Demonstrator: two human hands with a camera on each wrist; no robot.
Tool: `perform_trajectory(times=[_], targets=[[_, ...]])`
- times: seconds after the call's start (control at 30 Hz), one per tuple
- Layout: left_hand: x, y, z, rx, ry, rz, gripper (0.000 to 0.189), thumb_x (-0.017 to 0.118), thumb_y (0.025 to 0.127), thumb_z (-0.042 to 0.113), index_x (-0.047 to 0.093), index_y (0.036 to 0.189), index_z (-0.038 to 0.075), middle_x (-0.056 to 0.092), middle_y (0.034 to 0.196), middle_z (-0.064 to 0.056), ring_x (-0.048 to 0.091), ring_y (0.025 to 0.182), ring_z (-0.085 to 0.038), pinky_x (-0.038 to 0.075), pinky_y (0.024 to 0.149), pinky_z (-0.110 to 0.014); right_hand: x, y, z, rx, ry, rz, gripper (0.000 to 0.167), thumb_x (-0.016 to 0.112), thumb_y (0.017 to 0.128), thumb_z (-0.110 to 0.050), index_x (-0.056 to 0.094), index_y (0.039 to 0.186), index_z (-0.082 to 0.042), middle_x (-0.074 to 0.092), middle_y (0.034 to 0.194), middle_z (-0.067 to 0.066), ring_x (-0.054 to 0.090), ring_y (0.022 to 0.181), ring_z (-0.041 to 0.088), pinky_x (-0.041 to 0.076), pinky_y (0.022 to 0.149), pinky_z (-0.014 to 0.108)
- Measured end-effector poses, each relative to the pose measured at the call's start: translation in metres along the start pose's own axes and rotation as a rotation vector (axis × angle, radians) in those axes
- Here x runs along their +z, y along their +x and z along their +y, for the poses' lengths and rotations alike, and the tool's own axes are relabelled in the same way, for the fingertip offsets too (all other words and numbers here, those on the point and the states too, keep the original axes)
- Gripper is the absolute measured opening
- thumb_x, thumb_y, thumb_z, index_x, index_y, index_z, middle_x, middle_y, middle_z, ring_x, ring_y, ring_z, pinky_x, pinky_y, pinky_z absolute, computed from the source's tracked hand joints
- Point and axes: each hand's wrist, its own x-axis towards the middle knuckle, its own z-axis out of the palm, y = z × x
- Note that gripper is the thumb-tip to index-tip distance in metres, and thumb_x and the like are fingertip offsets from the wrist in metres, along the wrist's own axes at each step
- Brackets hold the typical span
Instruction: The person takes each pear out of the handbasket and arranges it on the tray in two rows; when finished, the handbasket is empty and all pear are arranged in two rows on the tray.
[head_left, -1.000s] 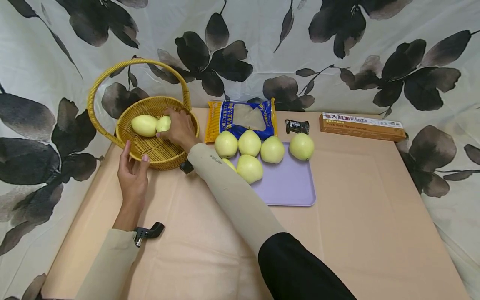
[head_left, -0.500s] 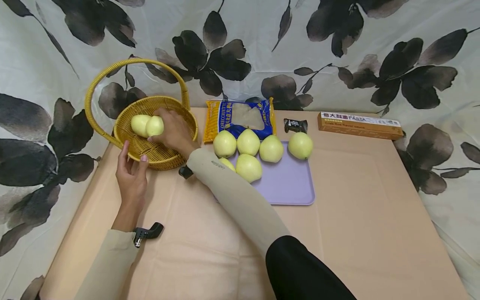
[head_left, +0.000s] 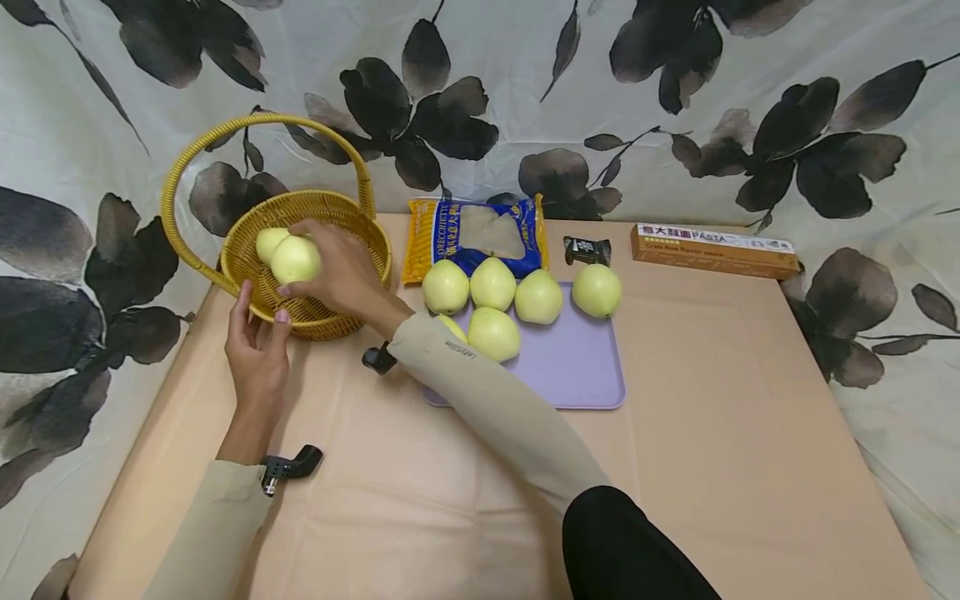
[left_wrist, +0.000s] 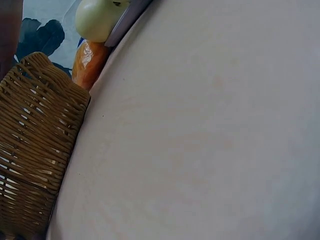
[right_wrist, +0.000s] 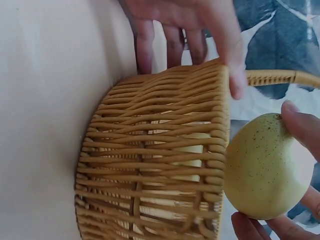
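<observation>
A yellow wicker basket [head_left: 322,327] with a tall hoop handle stands at the back left. My right hand [head_left: 341,267] holds a pale green pear [head_left: 296,259] over the basket; in the right wrist view this speckled pear [right_wrist: 267,167] is right at the basket's rim, fingers and thumb around it. Another pear [head_left: 268,240] lies inside the basket, partly covered by the held one. My left hand [head_left: 257,362] touches the basket's near left side with spread, mostly straight fingers, its tips at the rim.
Several pears [head_left: 492,283] sit on a lilac tray [head_left: 573,375] right of the basket. Behind are a blue and yellow pasta bag [head_left: 491,233], a small black packet [head_left: 587,250] and an orange pasta box [head_left: 712,252]. A floral cloth hangs at the back.
My right hand has shifted left within the basket area with the pear, which now overlaps the other pear and looks larger. My left hand stays at the basket's side.
</observation>
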Motion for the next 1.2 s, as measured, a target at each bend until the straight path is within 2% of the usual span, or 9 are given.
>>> perform_trajectory(times=[0.17, 0.37, 0.7, 0.87, 1.03, 1.2], targets=[[0.000, -0.001, 0.004, -0.012, -0.018, 0.004, 0.068, 0.062, 0.108, 0.015, 0.033, 0.166, 0.034, 0.022, 0.177, -0.002, 0.020, 0.166, -0.026, 0.037, 0.125, -0.020, -0.014, -0.016, 0.003, -0.020, 0.050, 0.011, 0.083, 0.093, 0.081, -0.051, 0.053, 0.151, -0.031, 0.062, 0.145, -0.008, 0.058, 0.126, 0.009, 0.048, 0.099, 0.022], [0.000, 0.000, 0.004, 0.005, -0.026, 0.003, 0.068, 0.063, 0.107, 0.016, 0.034, 0.166, 0.033, 0.022, 0.176, 0.000, 0.021, 0.165, -0.026, 0.037, 0.125, -0.019, -0.029, -0.037, 0.008, -0.044, 0.072, 0.031, 0.082, 0.093, 0.081, -0.048, 0.054, 0.151, -0.030, 0.062, 0.149, -0.009, 0.058, 0.130, 0.010, 0.048, 0.102, 0.024], [0.001, 0.000, 0.002, 0.006, -0.039, 0.009, 0.068, 0.064, 0.107, 0.015, 0.035, 0.165, 0.033, 0.023, 0.176, -0.003, 0.022, 0.165, -0.028, 0.039, 0.123, -0.018, -0.049, -0.083, 0.027, -0.080, 0.190, 0.072, 0.080, 0.095, 0.081, -0.041, 0.057, 0.149, -0.028, 0.062, 0.149, -0.008, 0.058, 0.132, 0.010, 0.049, 0.105, 0.028], [0.002, 0.001, 0.002, 0.003, -0.042, 0.015, 0.068, 0.065, 0.106, 0.015, 0.036, 0.165, 0.032, 0.025, 0.175, -0.005, 0.023, 0.165, -0.027, 0.039, 0.123, -0.018, -0.057, -0.104, 0.041, -0.073, 0.248, 0.094, 0.082, 0.098, 0.076, -0.038, 0.060, 0.148, -0.026, 0.064, 0.147, -0.007, 0.061, 0.125, 0.010, 0.055, 0.100, 0.027], [0.001, 0.002, 0.001, -0.018, -0.061, 0.022, 0.067, 0.064, 0.106, 0.014, 0.037, 0.165, 0.034, 0.026, 0.175, -0.006, 0.023, 0.165, -0.025, 0.038, 0.124, -0.018, -0.065, -0.120, 0.054, -0.071, 0.295, 0.105, 0.083, 0.100, 0.074, -0.034, 0.062, 0.146, -0.023, 0.065, 0.146, -0.004, 0.060, 0.130, 0.011, 0.060, 0.098, 0.027], [0.001, 0.001, 0.001, -0.013, -0.043, 0.013, 0.068, 0.064, 0.107, 0.014, 0.035, 0.165, 0.034, 0.025, 0.175, -0.005, 0.022, 0.165, -0.025, 0.039, 0.123, -0.018, -0.075, -0.139, 0.065, -0.081, 0.329, 0.120, 0.080, 0.099, 0.076, -0.029, 0.062, 0.146, -0.020, 0.065, 0.146, -0.002, 0.060, 0.132, 0.013, 0.061, 0.097, 0.026]])
